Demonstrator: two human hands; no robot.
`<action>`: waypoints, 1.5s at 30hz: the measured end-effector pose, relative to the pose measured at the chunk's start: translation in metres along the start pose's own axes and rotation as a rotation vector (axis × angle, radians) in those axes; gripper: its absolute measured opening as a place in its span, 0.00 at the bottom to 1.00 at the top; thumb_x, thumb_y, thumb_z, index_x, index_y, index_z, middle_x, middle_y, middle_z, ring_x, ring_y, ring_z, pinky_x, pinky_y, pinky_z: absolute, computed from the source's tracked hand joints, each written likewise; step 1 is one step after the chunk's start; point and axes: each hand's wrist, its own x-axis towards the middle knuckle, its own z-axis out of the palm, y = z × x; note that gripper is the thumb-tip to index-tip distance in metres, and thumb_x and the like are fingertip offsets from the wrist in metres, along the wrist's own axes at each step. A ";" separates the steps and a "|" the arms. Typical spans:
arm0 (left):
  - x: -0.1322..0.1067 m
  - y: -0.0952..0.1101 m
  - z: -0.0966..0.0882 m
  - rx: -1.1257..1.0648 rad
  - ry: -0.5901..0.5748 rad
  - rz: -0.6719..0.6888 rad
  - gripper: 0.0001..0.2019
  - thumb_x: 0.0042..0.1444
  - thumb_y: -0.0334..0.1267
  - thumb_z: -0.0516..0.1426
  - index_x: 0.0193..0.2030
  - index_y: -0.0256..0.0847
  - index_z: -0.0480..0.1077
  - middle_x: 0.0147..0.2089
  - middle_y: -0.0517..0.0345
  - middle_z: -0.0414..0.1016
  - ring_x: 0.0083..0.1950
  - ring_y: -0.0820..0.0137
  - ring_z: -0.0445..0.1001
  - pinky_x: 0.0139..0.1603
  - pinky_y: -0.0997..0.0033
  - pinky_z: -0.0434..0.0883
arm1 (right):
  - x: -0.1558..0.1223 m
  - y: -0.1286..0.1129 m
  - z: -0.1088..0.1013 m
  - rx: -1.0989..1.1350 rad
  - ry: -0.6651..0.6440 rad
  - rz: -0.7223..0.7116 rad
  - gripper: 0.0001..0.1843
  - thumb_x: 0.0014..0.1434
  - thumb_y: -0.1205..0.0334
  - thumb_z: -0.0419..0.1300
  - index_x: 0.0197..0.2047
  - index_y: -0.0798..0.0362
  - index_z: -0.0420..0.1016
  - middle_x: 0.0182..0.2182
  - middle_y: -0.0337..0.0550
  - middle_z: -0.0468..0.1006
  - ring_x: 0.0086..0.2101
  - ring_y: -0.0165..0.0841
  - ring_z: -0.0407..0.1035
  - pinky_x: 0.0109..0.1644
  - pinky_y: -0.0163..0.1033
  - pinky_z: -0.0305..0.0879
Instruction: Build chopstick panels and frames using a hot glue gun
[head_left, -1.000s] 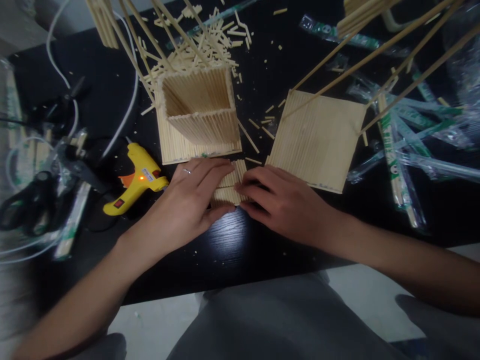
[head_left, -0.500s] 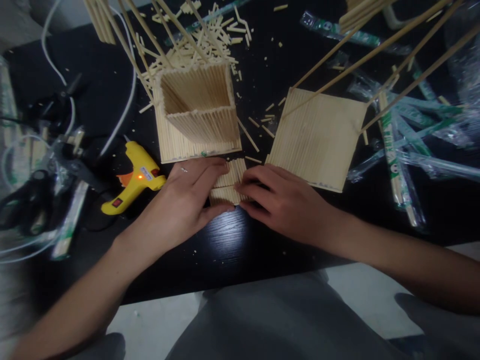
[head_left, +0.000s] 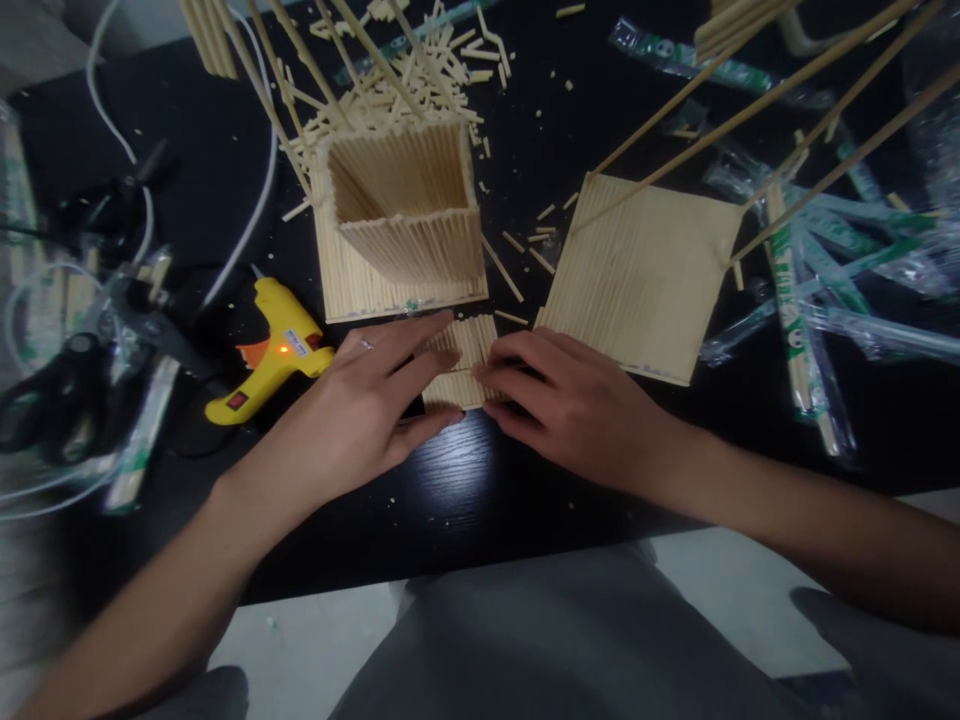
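Two small panels of short wooden sticks (head_left: 471,345) lie edge to edge on the dark table, with a thin seam between them. My left hand (head_left: 367,385), a ring on one finger, closes on their left side, thumb at the near edge and fingertips on top. My right hand (head_left: 574,405) presses curled fingers along their right side. The hands partly hide both outer edges. Just beyond stands a square stick box (head_left: 409,250) on a stick base. A yellow glue gun (head_left: 274,350) with a lit orange light lies left of my left hand.
To the right lies a larger flat stick panel (head_left: 637,270) with long sticks rising from its corners. Cut stick pieces (head_left: 420,85) are heaped behind the box. Wrapped chopsticks (head_left: 799,330) clutter the right. Black-handled tools (head_left: 79,385) and a white cable (head_left: 255,215) lie left.
The fingers of my left hand have shifted and spread slightly over the small panels. My right hand stays nearly in place. The whole view has moved a little.
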 end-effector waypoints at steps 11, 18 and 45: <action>-0.010 0.000 -0.002 0.048 0.083 0.044 0.24 0.69 0.46 0.61 0.67 0.40 0.68 0.74 0.38 0.65 0.74 0.47 0.66 0.72 0.41 0.68 | -0.001 -0.002 0.001 -0.072 0.033 -0.035 0.11 0.72 0.68 0.58 0.51 0.62 0.80 0.46 0.53 0.82 0.43 0.41 0.76 0.49 0.47 0.77; -0.030 -0.003 0.003 0.052 0.141 0.050 0.22 0.66 0.40 0.65 0.65 0.40 0.71 0.64 0.44 0.76 0.61 0.54 0.77 0.64 0.49 0.74 | -0.001 -0.002 0.000 -0.044 0.036 -0.039 0.11 0.70 0.70 0.60 0.51 0.65 0.80 0.47 0.56 0.82 0.43 0.43 0.77 0.48 0.49 0.79; -0.035 -0.004 0.011 0.026 0.184 0.047 0.20 0.68 0.38 0.62 0.65 0.42 0.71 0.57 0.47 0.78 0.57 0.57 0.79 0.60 0.53 0.78 | -0.007 0.007 -0.003 -0.064 0.053 -0.021 0.15 0.69 0.63 0.64 0.55 0.63 0.78 0.50 0.58 0.82 0.46 0.45 0.78 0.49 0.50 0.79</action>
